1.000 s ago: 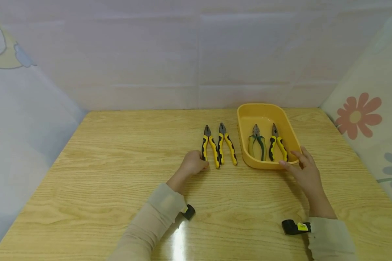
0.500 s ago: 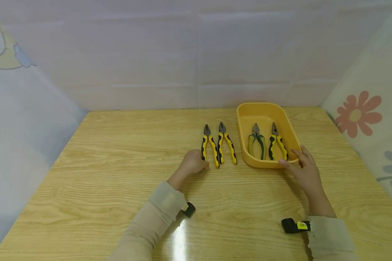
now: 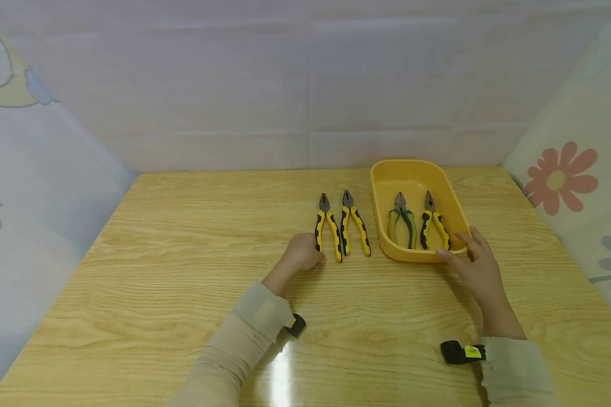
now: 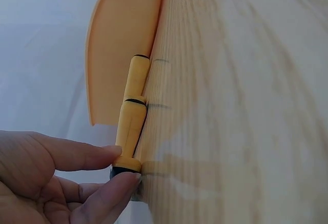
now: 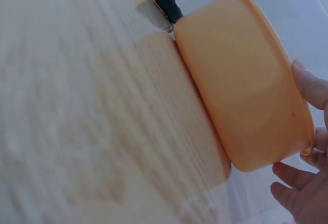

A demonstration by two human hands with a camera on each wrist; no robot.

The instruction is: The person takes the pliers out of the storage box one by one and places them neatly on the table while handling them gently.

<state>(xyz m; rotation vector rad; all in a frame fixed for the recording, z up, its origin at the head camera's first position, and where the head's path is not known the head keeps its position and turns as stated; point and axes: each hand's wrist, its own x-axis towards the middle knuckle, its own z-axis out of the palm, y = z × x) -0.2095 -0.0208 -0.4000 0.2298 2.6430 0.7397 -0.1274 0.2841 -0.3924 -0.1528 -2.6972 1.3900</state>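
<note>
In the head view my left hand [image 3: 300, 252] is at the handle end of the leftmost yellow-and-black pliers [image 3: 335, 236], lying on the table. The left wrist view has the thumb and index finger pinching that handle's tip [image 4: 129, 163]. A second yellow-and-black pair of pliers [image 3: 360, 227] lies close to its right. My right hand [image 3: 478, 274] grips the near right corner of a yellow plastic tray [image 3: 409, 257], thumb at the rim. Inside the tray lie green-handled pliers [image 3: 411, 229] and another yellow-and-black pair [image 3: 442, 230], side by side with their noses pointing away.
The wood-grain table [image 3: 183, 237] reaches back to a pale wall covering [image 3: 209, 85]. Printed side coverings, one with a red flower [image 3: 555, 181], flank it. Black wrist cameras sit on both sleeves. The tray stands near the table's back edge.
</note>
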